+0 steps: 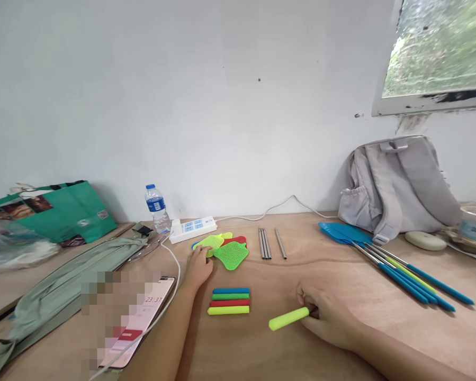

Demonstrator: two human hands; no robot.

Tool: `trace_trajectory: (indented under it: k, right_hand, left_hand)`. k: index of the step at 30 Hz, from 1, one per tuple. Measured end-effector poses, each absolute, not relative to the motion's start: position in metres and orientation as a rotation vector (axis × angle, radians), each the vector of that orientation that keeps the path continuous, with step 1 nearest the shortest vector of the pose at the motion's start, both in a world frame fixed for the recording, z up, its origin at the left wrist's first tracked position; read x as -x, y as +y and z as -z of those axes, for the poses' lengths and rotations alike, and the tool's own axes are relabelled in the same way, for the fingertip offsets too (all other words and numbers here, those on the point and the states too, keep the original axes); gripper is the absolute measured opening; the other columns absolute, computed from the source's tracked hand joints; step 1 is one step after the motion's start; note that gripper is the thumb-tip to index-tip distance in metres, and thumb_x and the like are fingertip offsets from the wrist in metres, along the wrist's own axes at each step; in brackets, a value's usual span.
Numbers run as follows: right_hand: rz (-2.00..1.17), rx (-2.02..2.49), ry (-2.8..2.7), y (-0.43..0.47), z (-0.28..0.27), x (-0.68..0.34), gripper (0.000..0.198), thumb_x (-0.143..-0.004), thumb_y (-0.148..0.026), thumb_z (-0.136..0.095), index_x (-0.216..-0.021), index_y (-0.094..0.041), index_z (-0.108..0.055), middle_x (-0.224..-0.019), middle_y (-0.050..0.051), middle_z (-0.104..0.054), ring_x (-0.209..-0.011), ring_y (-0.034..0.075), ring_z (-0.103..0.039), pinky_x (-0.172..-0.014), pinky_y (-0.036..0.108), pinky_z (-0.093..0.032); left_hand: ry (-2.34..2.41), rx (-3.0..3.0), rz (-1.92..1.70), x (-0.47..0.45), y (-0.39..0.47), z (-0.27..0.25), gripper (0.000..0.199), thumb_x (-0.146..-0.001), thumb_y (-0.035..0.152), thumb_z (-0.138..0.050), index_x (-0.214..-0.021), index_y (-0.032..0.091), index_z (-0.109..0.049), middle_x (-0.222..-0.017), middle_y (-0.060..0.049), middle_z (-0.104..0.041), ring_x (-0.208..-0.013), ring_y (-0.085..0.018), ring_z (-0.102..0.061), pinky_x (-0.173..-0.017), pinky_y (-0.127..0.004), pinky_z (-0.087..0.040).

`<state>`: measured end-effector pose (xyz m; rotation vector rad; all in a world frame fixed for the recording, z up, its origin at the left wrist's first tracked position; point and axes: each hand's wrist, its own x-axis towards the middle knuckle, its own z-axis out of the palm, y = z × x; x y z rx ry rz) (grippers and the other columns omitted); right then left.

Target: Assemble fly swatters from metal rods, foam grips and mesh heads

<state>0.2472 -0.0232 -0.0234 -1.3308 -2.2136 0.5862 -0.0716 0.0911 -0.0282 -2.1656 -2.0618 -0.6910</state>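
Note:
My right hand (pixel 324 315) is closed around one end of a yellow-green fly swatter handle (pixel 287 319), held low over the table and pointing left. Farther off, my left hand (pixel 200 264) has its fingers bent onto the yellow fly swatter head (pixel 214 242) at the pile's left side. A green mesh head (pixel 232 255) and a red head (pixel 238 241) lie beside it, with a bit of blue underneath. Between my arms, blue (pixel 231 291), green (pixel 231 297), red (pixel 230 303) and yellow (pixel 228 310) handles lie in a row. Several metal tubes (pixel 265 244) rest behind, one apart.
Several blue-headed fly swatters (pixel 400 267) lie at right before a grey backpack (pixel 396 185). A power strip (pixel 192 228) and water bottle (pixel 156 209) stand near the wall. At left are a phone (pixel 142 317) crossed by a white cable, a grey-green bag (pixel 74 280) and a green bag (pixel 74 209).

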Motion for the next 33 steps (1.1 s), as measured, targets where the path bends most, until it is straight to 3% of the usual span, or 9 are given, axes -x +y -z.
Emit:
trace_trajectory:
  k: [3, 6, 15, 20, 24, 27, 30, 33]
  right_hand:
    - [-0.593, 1.319, -2.194, -0.023, 0.024, -0.248, 0.021, -0.056, -0.007, -0.042, -0.068, -0.022, -0.033, -0.054, -0.007, -0.041, -0.05, 0.01, -0.037, -0.049, 0.02, -0.024]
    - [-0.583, 1.316, -2.189, -0.022, 0.024, -0.248, 0.02, -0.056, -0.008, -0.042, -0.067, -0.021, -0.033, -0.055, -0.007, -0.04, -0.051, 0.01, -0.036, -0.05, 0.021, -0.024]
    - [-0.61, 1.221, -1.966, -0.017, 0.026, -0.253, 0.022, -0.062, -0.015, -0.043, -0.057, -0.021, -0.023, -0.051, -0.007, -0.028, -0.05, 0.009, -0.029, -0.047, 0.022, -0.021]
    - [-0.776, 1.215, -1.733, -0.008, 0.026, -0.26, 0.029, -0.072, -0.035, -0.041, -0.055, -0.021, -0.024, -0.052, -0.005, -0.025, -0.05, 0.01, -0.028, -0.048, 0.024, -0.025]
    - [-1.043, 1.021, -1.455, 0.005, 0.031, -0.265, 0.031, -0.075, -0.042, -0.027, -0.052, -0.021, -0.021, -0.05, -0.003, -0.029, -0.049, 0.013, -0.034, -0.053, 0.029, -0.036]
    - [-1.144, 0.912, -1.238, 0.011, 0.03, -0.269, 0.028, -0.074, -0.041, -0.025, -0.054, -0.021, -0.023, -0.058, 0.001, -0.037, -0.062, 0.016, -0.044, -0.061, 0.031, -0.04]
    - [-1.238, 0.886, -1.117, 0.013, 0.028, -0.273, 0.023, -0.072, -0.039, -0.026, -0.059, -0.021, -0.031, -0.058, 0.0, -0.037, -0.053, 0.015, -0.041, -0.052, 0.029, -0.037]
    - [-1.368, 0.87, -1.029, 0.014, 0.027, -0.275, 0.022, -0.073, -0.039, -0.024, -0.062, -0.022, -0.033, -0.048, -0.004, -0.028, -0.04, 0.012, -0.026, -0.043, 0.026, -0.027]
  left_hand:
    - [-2.086, 2.177, 0.7, 0.071, 0.09, 0.027, 0.038, -0.071, 0.016, -0.042, -0.106, 0.017, -0.055, -0.104, -0.009, -0.052, -0.099, -0.023, -0.052, -0.09, -0.038, -0.037]
    - [-2.087, 2.179, 0.739, 0.071, 0.091, 0.028, 0.036, -0.072, 0.015, -0.042, -0.105, 0.017, -0.057, -0.106, -0.009, -0.052, -0.104, -0.024, -0.049, -0.092, -0.042, -0.034]
    - [-2.048, 2.068, 0.998, 0.079, 0.094, 0.027, 0.041, -0.074, 0.005, -0.033, -0.104, 0.017, -0.058, -0.104, -0.008, -0.053, -0.101, -0.019, -0.051, -0.092, -0.033, -0.038]
    - [-1.894, 1.921, 1.641, 0.074, 0.087, 0.018, 0.023, -0.078, 0.028, -0.045, -0.089, 0.016, -0.062, -0.09, -0.007, -0.06, -0.092, -0.021, -0.054, -0.086, -0.035, -0.042]
    - [-1.744, 1.805, 2.478, 0.045, 0.078, 0.011, 0.035, -0.071, 0.04, -0.057, -0.094, 0.014, -0.058, -0.091, -0.008, -0.063, -0.089, -0.02, -0.058, -0.08, -0.033, -0.045]
    - [-1.576, 1.768, 3.025, 0.017, 0.069, 0.003, 0.045, -0.066, 0.041, -0.063, -0.101, 0.015, -0.054, -0.095, -0.008, -0.064, -0.086, -0.019, -0.06, -0.072, -0.03, -0.048]
    - [-1.651, 2.017, 3.248, -0.004, 0.056, -0.01, 0.046, -0.059, 0.037, -0.07, -0.097, 0.014, -0.055, -0.092, -0.008, -0.065, -0.074, -0.018, -0.062, -0.056, -0.024, -0.049]
    - [-1.759, 2.236, 3.287, -0.025, 0.031, -0.022, 0.038, -0.063, 0.033, -0.068, -0.094, 0.016, -0.053, -0.083, -0.005, -0.064, -0.051, -0.011, -0.057, -0.034, -0.017, -0.039]
